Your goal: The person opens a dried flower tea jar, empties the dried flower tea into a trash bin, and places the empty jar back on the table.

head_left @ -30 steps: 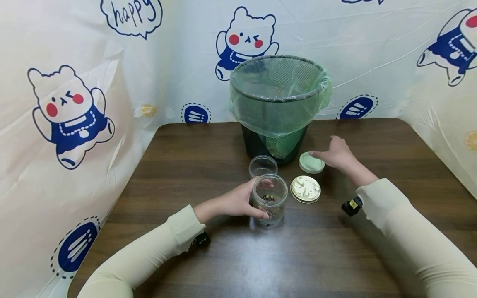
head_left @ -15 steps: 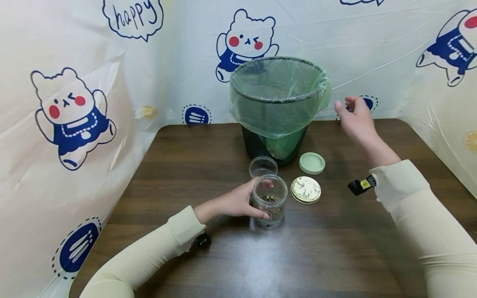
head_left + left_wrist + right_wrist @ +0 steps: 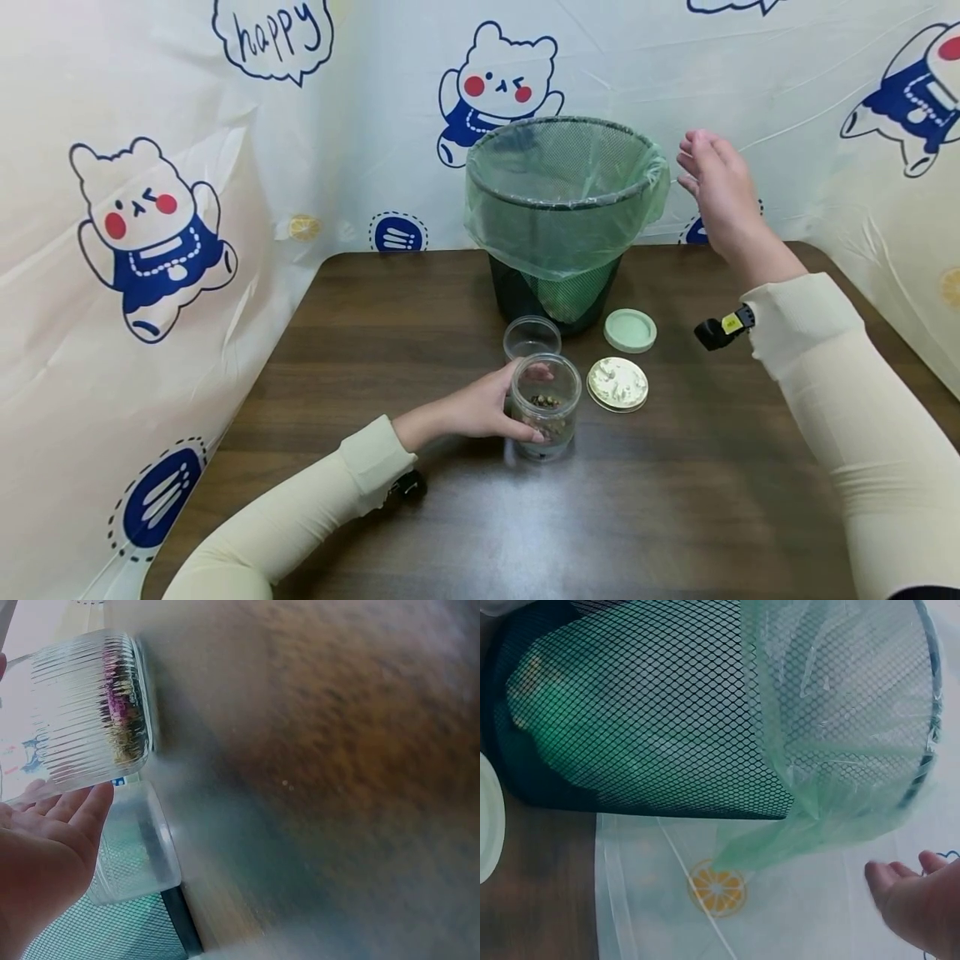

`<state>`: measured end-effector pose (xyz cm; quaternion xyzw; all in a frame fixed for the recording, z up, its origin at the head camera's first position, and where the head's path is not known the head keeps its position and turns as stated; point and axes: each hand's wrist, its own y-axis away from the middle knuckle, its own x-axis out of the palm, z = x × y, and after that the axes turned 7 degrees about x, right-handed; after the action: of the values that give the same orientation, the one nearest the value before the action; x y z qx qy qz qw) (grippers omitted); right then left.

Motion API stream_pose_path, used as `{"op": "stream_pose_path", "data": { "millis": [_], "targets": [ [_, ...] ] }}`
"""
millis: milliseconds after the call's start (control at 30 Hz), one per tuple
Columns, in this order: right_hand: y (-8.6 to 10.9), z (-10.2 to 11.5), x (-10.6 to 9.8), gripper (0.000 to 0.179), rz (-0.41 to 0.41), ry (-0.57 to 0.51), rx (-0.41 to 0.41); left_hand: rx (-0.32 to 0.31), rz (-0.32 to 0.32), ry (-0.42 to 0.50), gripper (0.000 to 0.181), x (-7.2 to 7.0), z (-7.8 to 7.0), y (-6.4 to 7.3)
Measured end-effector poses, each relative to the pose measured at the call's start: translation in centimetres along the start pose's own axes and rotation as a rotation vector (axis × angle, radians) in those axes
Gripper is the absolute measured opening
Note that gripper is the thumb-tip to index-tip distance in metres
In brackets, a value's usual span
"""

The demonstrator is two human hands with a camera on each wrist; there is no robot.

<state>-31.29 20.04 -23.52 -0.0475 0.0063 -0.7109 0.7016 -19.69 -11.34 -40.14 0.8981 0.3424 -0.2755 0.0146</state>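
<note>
My left hand (image 3: 487, 406) holds a clear glass jar (image 3: 546, 425) on the table, thumb at its front and fingers behind. Ribbed walls show on the jar (image 3: 75, 712) in the left wrist view, and dark, yellowish and purple dried bits lie at its bottom. Behind it stands a clear plastic container (image 3: 529, 332), partly hidden by the jar. My right hand (image 3: 717, 187) is raised beside the bin's rim, fingers extended and holding nothing. A mesh bin (image 3: 558, 242) with a green bag over its rim stands at the back.
Right of the jar lies a round gold-edged lid (image 3: 617, 383) with a crinkled pale surface. A pale green lid (image 3: 630, 330) rests behind it, close to the bin's base. A printed white sheet (image 3: 360, 125) hangs behind the brown table (image 3: 360, 333).
My right hand has risen from beside the pale green lid up to the level of the bin's rim, and the lid stays on the table. The left hand keeps its hold on the jar.
</note>
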Motion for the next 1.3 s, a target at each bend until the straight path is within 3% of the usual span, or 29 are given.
{"op": "stream_pose_path", "data": {
  "millis": [133, 333, 533, 633, 867, 1100, 1300],
  "targets": [
    [-0.9, 0.2, 0.8, 0.053, 0.028, -0.133, 0.006, -0.005, -0.001, 0.005, 0.082, 0.0, -0.1, 0.0],
    [-2.1, -0.6, 1.6, 0.049, 0.07, -0.205, -0.003, -0.01, 0.0, 0.002, 0.082, 0.0, -0.2, 0.0],
    [-2.7, -2.0, 2.2, 0.047, 0.083, -0.117, -0.064, -0.013, 0.007, 0.003, 0.083, 0.1, -0.1, 0.0],
    [-2.8, -2.3, 2.7, 0.049, 0.086, -0.133, -0.047, -0.01, 0.004, 0.013, 0.084, 0.1, -0.1, 0.0],
    [-3.2, -2.6, 3.0, 0.051, 0.027, -0.137, -0.047, -0.003, -0.011, -0.008, 0.081, 0.1, -0.1, -0.1],
    [-3.4, -2.8, 3.3, 0.052, -0.033, -0.013, -0.037, -0.011, -0.019, -0.013, 0.08, 0.1, -0.3, -0.1],
    [-3.6, -2.7, 3.7, 0.054, -0.052, 0.027, -0.046, -0.015, -0.02, -0.013, 0.08, 0.1, -0.3, -0.1]
  ]
}}
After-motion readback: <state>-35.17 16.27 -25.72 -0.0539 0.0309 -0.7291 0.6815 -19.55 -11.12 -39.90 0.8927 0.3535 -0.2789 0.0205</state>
